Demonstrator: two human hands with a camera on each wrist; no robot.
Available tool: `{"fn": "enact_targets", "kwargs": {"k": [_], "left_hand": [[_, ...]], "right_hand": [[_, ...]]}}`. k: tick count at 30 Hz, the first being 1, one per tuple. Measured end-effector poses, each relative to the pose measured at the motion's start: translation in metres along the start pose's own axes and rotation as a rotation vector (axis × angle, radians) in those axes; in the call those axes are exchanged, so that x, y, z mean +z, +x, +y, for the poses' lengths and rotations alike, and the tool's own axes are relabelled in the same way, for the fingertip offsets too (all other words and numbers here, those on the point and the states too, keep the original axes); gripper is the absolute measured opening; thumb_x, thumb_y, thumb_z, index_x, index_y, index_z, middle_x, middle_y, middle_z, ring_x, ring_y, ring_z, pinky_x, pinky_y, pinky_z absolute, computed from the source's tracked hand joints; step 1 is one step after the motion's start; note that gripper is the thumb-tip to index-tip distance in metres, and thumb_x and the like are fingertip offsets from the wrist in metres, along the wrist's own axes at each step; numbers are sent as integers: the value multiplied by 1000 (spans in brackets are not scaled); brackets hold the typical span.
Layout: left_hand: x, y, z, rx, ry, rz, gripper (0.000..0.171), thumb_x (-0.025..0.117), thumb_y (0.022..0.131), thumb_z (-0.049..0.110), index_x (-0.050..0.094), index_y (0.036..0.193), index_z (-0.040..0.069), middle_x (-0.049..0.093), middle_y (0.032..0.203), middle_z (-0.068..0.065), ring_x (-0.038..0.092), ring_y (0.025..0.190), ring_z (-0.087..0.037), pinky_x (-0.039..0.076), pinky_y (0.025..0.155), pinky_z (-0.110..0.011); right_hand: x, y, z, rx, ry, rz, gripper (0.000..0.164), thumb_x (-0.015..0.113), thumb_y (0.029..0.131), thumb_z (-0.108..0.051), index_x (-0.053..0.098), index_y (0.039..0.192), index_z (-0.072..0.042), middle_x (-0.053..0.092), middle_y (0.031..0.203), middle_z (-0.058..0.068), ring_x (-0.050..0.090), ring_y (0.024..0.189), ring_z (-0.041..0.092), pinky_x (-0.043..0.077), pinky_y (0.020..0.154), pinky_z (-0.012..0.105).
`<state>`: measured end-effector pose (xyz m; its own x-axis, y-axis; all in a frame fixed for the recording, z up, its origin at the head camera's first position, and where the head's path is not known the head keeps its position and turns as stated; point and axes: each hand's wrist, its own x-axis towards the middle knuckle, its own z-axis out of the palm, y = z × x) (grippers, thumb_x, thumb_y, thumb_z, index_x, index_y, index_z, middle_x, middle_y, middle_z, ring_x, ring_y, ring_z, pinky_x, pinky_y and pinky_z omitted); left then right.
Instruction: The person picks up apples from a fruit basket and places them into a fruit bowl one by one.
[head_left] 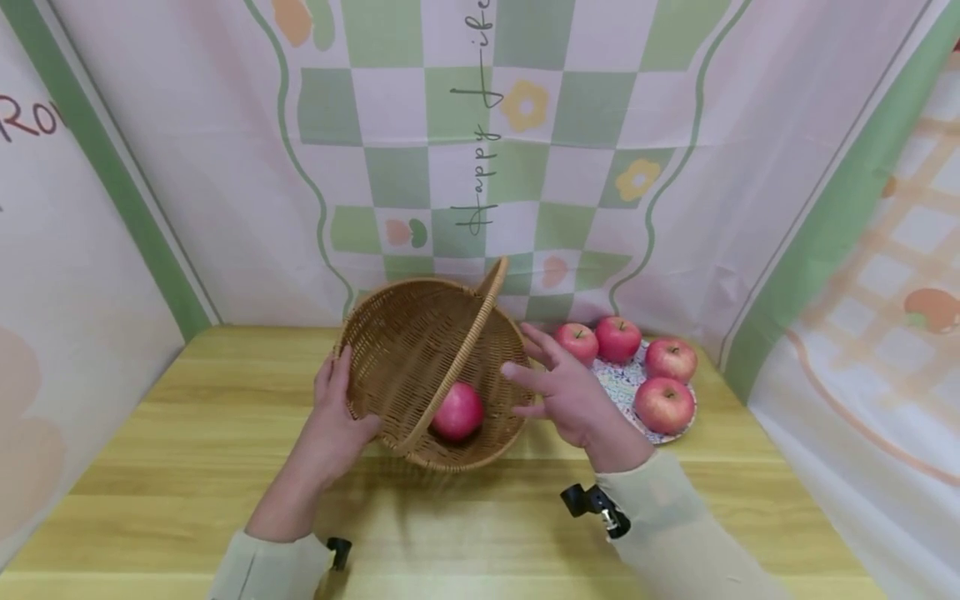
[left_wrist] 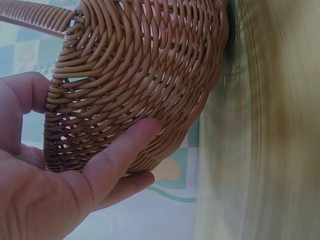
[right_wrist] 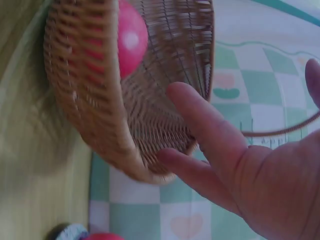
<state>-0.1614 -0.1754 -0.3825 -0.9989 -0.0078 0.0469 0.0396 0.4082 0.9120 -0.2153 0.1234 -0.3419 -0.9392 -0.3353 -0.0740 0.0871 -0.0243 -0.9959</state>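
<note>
A brown wicker basket (head_left: pixel 405 333) with an arched handle (head_left: pixel 472 333) is tilted so its mouth faces the person. One pinkish-red apple (head_left: pixel 458 412) lies inside, low near the rim. At the basket's left side, my left hand (head_left: pixel 341 421) grips the rim, thumb over the edge and fingers along the outer weave (left_wrist: pixel 135 85). On the other side, my right hand (head_left: pixel 558 387) is spread by the right rim, fingers extended and holding nothing. In the right wrist view, the fingers reach over the basket's edge; whether they touch it I cannot tell.
A speckled plate (head_left: pixel 626 385) at the right holds several red apples (head_left: pixel 664 406), close beside the right hand. The wooden table (head_left: pixel 150 467) ends at a printed cloth backdrop (head_left: pixel 390 175), with cloth walls on both sides. Small black mounts sit at both wrists.
</note>
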Motion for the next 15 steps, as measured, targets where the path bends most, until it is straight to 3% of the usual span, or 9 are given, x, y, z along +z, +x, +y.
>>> {"fn": "enact_targets", "kwargs": {"k": [4,8,12,15], "left_hand": [[0,0,-1,-1,-8,-5,109,61,84,-3,-8,160,31,-25,161,-2,48,57,-20,44,48,-29],[1,0,-3,1,0,-2,110,62,83,-2,-8,160,32,-24,161,-1,52,60,-21,45,48,-30],[1,0,-2,13,9,4,109,62,83,-2,-7,160,32,-24,161,-2,60,93,-37,48,53,-32],[1,1,-1,33,17,7,108,62,83,-2,-6,161,30,-22,162,-4,44,123,-45,50,62,-35]], "right_hand": [[13,6,10,41,-25,-19,87,73,91,-10,23,161,-22,6,162,19,48,122,40,53,81,52],[23,13,22,86,-57,-31,92,78,86,-12,24,160,-24,6,159,23,59,107,40,55,77,49],[31,19,33,101,-106,-25,94,81,84,-13,26,159,-25,10,158,26,64,96,36,54,77,51],[35,22,39,75,-169,-20,94,82,82,-14,29,159,-25,18,157,23,63,85,27,55,71,49]]}}
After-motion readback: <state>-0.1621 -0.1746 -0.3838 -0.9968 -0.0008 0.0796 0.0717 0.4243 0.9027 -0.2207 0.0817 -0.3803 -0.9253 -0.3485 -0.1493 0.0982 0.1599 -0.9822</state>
